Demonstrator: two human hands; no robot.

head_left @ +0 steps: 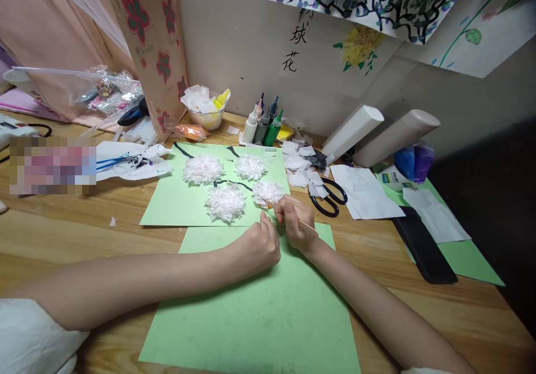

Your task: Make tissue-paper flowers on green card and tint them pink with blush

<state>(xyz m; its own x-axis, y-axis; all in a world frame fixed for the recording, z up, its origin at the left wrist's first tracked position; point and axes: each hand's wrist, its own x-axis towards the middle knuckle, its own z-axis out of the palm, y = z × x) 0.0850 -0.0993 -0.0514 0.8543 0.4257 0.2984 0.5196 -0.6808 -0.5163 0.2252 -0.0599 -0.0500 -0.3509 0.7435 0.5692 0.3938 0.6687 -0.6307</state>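
Wooden desk (62,234) against a wall hung w/ flower paintings; 2 green paper sheets lie on it, the far one (167,206) carrying 4 white tissue-paper flowers, the near one (268,307) bare under the forearms.

Right hand (296,223) is curled closed around a thin wooden stick (307,227), pencil-style. Stick's long axis runs diagonally: back end sticks out to the lower right past the knuckles, tip end points up-left toward the nearest tissue flower (268,191) at the far sheet's right-front corner. Tip itself is hidden by the fingers, so contact w/ the flower can't be confirmed.

Left hand (259,245) sits just beside the right, loosely fisted, thumb and forefinger pinched together near the stick's front end; whether it grips anything there is too small to tell. Flower lies just beyond both hands, slightly nearer the right.

Both forearms come in low, wrists meeting at the seam between the sheets. Black scissors (329,198) and tissue scraps (299,164) lie to the right, glue bottles (263,125) behind.
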